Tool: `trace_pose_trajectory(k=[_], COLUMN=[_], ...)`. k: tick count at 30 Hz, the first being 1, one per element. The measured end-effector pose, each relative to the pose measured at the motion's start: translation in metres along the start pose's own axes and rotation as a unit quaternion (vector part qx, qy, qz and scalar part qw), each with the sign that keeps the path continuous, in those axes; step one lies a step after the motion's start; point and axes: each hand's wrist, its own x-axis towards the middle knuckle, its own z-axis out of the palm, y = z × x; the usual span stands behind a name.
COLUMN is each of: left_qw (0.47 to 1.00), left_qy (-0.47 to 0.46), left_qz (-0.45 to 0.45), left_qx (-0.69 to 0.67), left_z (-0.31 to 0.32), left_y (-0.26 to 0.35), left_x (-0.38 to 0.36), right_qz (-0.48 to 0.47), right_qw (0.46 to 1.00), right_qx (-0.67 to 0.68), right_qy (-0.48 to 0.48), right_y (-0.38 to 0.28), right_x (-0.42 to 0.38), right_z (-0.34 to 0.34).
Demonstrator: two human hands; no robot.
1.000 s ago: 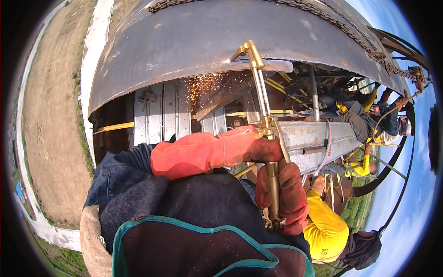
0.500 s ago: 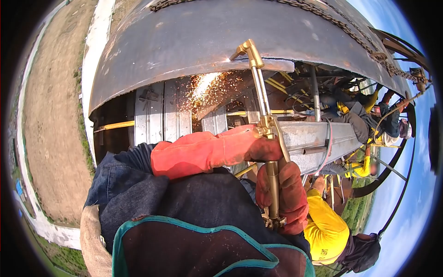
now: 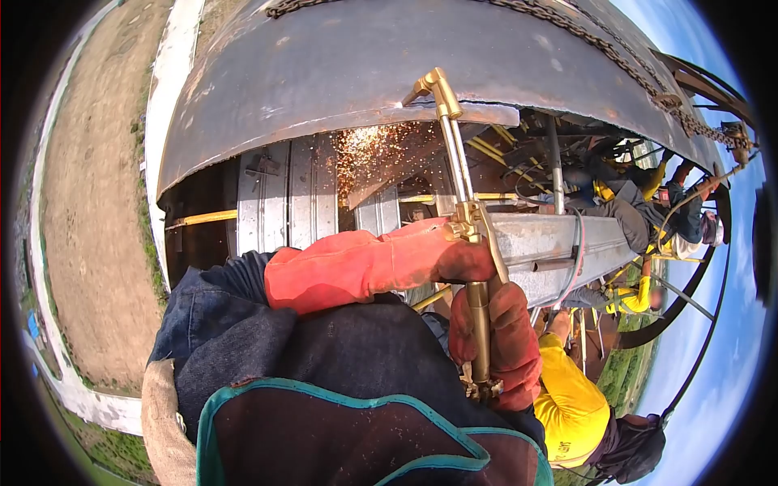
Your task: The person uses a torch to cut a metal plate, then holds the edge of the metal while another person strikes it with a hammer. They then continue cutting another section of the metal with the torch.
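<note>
My left hand (image 3: 466, 257), in a long red-orange glove, is closed round the upper handle of a brass cutting torch (image 3: 480, 316) near its valve and lever. Lower down, my right hand (image 3: 506, 340), gloved in the same red, grips the torch's lower body. Two thin tubes run up from the handle to the angled torch head, whose tip meets the edge of a large curved steel plate (image 3: 324, 65). A strip of metal along that edge stands slightly apart from the plate right of the tip. Orange sparks (image 3: 369, 154) fall below the edge.
Ribbed metal planks (image 3: 271, 198) and a grey metal beam (image 3: 559, 243) lie beneath the plate. A rusty chain (image 3: 600, 49) crosses its top. A person in a yellow shirt (image 3: 571, 397) is at lower right, with several others farther up. Ground far below shows at left.
The bright jet of sparks has become dimmer and more scattered. The torch head has shifted very slightly left. Both hands keep their hold, and the person in yellow has moved slightly.
</note>
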Motion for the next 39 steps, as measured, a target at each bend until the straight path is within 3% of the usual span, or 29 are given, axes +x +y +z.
trace_pose_trajectory(k=[7, 10, 15, 32, 39], left_qw=[0.997, 0.999, 0.997, 0.999, 0.997], left_qy=[0.005, 0.024, -0.004, 0.004, 0.007], left_qz=[0.043, 0.031, 0.032, 0.012, 0.016], left_qx=[0.060, 0.003, 0.071, 0.053, 0.072], left_z=[-0.001, 0.002, -0.008, -0.006, -0.008], left_y=[0.000, -0.010, -0.024, -0.018, -0.021], left_x=[0.001, 0.001, 0.007, 0.005, 0.006], right_qz=[0.002, -0.021, -0.016, 0.024, 0.011], right_qw=[1.000, 0.999, 0.999, 0.999, 1.000], right_qx=[-0.009, -0.008, 0.001, 0.033, 0.005], right_qy=[-0.024, -0.048, -0.034, 0.027, 0.003], right_y=[-0.002, 0.003, 0.002, -0.005, -0.004], right_x=[0.005, 0.004, 0.004, 0.008, 0.010], right_z=[-0.002, -0.009, -0.007, 0.004, -0.004])
